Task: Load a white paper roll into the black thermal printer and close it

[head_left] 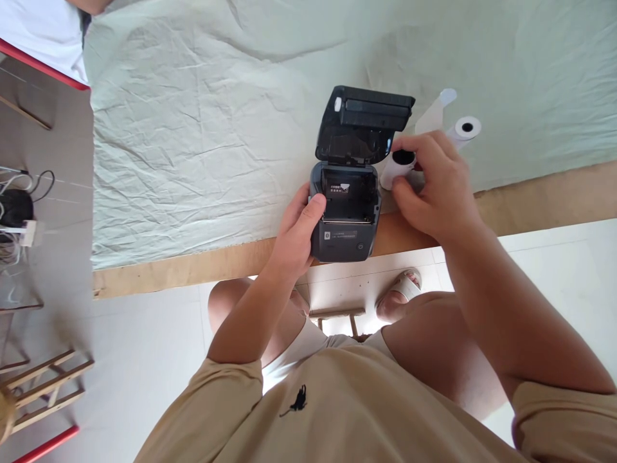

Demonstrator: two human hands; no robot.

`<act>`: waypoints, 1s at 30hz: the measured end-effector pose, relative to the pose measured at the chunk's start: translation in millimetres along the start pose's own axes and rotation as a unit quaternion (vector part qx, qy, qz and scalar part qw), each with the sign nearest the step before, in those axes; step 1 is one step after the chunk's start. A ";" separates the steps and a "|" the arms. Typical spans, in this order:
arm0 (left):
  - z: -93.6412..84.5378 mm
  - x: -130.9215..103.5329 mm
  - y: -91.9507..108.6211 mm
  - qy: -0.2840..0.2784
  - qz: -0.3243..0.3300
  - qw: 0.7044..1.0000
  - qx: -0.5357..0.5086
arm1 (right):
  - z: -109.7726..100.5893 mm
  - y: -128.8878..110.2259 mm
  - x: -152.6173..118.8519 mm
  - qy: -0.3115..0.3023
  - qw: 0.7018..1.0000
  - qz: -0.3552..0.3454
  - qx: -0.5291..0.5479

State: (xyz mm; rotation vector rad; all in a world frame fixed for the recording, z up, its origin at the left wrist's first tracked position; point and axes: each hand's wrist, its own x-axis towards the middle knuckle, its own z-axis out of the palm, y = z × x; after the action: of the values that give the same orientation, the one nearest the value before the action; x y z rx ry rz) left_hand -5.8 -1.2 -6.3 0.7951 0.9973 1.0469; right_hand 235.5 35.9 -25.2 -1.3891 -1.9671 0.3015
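Note:
A dark label printer [344, 241] is in my left hand [299, 225], with my thumb on its near-left rim and the fingers around its side. Its lid [359, 125] stands swung up, and the paper bay [349, 206] shows no roll inside. To the right, my right hand [441, 186] pinches a white paper roll [398, 170] with a dark core, close beside the printer. A white paper strip [430, 119] extends behind that hand; where it joins is hidden. Just beyond my fingers stands another white roll [467, 127], partly covered by the hand.
A pale green cloth [202, 141] covers the table, wrinkled at left, with a bare wooden edge [178, 265] towards me. On the floor at left are a wooden stool [48, 386] and tangled cables [19, 218]. Part of another person's arm [91, 5] shows at top left.

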 end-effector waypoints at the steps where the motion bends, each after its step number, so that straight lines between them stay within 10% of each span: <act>1: 0.5 -0.6 0.6 0.002 -0.004 1.000 -0.004 | 0.6 1.5 -0.5 -0.006 1.000 -0.013 0.006; 9: 1.1 -1.5 1.0 0.008 -0.010 1.000 -0.025 | -3.8 10.0 1.0 0.042 0.998 -0.050 0.023; 15: 1.2 -0.3 -0.6 0.007 0.006 1.000 -0.019 | -17.1 -38.0 4.9 0.209 0.970 -0.116 0.045; 30: -1.5 -0.6 -4.2 -0.016 0.050 0.999 -0.011 | 1.0 -57.8 -0.6 0.090 0.973 -0.206 0.055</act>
State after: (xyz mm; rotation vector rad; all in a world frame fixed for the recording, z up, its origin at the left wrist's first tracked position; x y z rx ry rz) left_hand -6.0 -3.0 -10.4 0.8473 0.9252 1.1253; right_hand 192.6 12.6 5.7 -0.8780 -1.9957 0.0858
